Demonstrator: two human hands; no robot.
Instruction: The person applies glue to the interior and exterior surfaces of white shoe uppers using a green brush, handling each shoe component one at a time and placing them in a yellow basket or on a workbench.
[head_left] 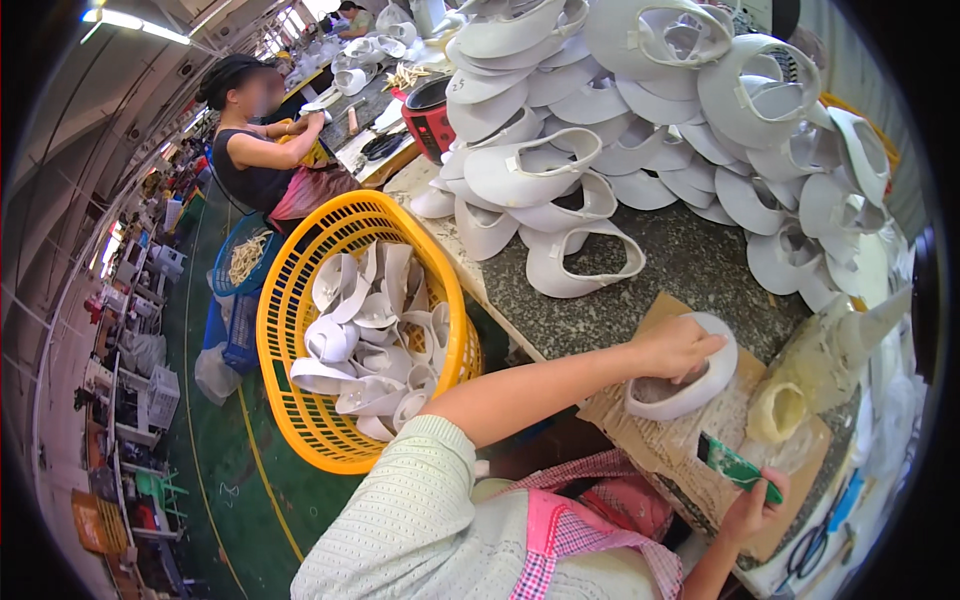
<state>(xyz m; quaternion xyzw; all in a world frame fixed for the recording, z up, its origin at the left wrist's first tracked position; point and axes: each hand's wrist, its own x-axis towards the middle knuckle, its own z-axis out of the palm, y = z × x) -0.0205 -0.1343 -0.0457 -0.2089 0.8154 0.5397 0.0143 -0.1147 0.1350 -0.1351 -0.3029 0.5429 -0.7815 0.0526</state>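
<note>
My left hand [680, 350] is closed on a white shoe upper [712, 378], its fingers reaching into the opening. The upper rests on a glue-smeared piece of cardboard [640, 435] at the table's near edge. In my right hand [755, 508] is a flat green tool [738, 465], fingers wrapped round its lower end; I cannot make out whether it is a brush or a scraper. Its far end hovers near the cardboard, apart from the upper. Just beyond it sits a small yellowish cup [778, 412] crusted with dried glue.
White uppers [595, 258] are heaped high across the speckled table [690, 240]. A yellow plastic basket [272, 345] of uppers stands to the left. Scissors [808, 550] lie at the right edge. Beyond the basket, a co-worker [250, 150] sits at another table.
</note>
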